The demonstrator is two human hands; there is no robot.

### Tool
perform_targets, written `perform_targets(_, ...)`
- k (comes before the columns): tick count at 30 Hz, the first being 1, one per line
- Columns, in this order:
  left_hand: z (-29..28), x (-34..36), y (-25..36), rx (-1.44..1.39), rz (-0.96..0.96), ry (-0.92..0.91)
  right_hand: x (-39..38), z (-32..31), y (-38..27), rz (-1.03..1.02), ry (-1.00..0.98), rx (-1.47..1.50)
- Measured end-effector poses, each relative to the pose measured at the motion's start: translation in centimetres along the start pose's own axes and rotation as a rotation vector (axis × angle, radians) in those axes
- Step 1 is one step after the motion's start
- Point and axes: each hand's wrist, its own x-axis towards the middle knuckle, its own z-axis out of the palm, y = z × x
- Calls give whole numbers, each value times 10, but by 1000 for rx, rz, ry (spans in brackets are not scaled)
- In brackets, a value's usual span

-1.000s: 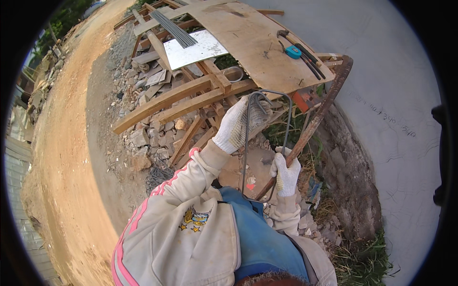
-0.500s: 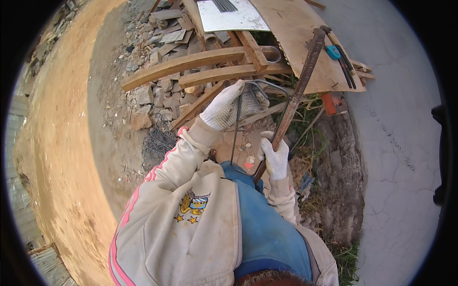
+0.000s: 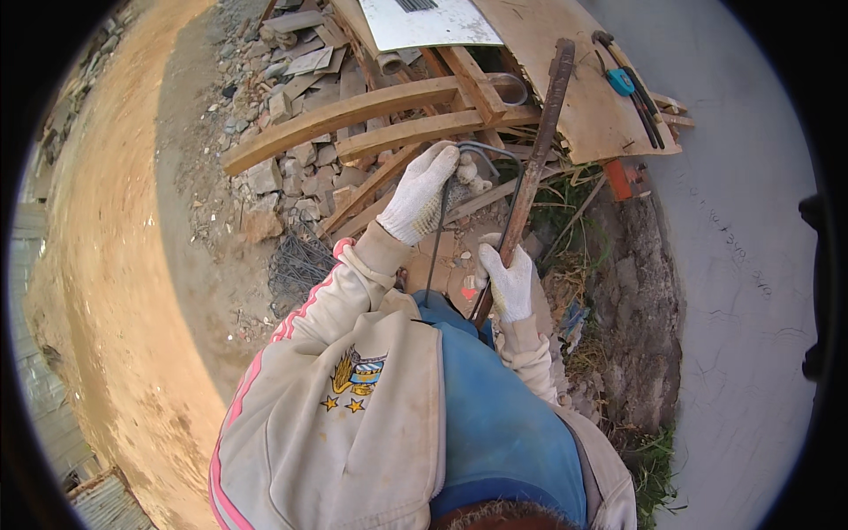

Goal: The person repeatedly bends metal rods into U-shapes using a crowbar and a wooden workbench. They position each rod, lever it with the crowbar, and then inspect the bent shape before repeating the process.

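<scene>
My left hand [image 3: 424,196], in a white knitted glove, is closed around the upper corner of a bent steel rod frame [image 3: 515,187]. The frame is a thin dark rod shaped into a long rectangle, and its lower end comes close to my blue shirt. In my right hand [image 3: 510,287], also gloved, is a long rusty metal bar [image 3: 542,141], tilted with its top away from me. One long side of the frame runs along the bar. Whether my right fingers also grip the frame there, I cannot tell.
Wooden beams [image 3: 353,118] cross over broken stone rubble [image 3: 263,177] ahead. A plywood sheet [image 3: 565,97] bears a blue tape measure [image 3: 621,82] and a long black-handled tool [image 3: 652,119]. Beside it lies a white board [image 3: 442,28]. Tangled wire [image 3: 299,269] sits left; a grey wall [image 3: 733,265] stands right.
My left hand has turned slightly at the frame's corner, with its back now more in view. The bar has shifted a little left at its top and stands somewhat steeper.
</scene>
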Motion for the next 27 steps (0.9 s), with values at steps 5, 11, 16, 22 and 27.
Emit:
perform_targets(5, 0, 8, 13, 245, 85, -63, 3, 3, 2, -3, 11, 10)
perform_targets(11, 2, 15, 43, 889, 156, -249, 2, -14, -19, -133, 161, -263)
perform_targets(16, 14, 4, 21, 934, 15, -153, 3, -20, -36, -306, 287, -368)
perform_targets(22, -7, -5, -7, 980, -379, -25, -10, -17, -40, -424, 163, -708)
perform_targets(27, -17, -14, -10, 994, -608, -98, -19, -10, -41, -814, 66, -1203)
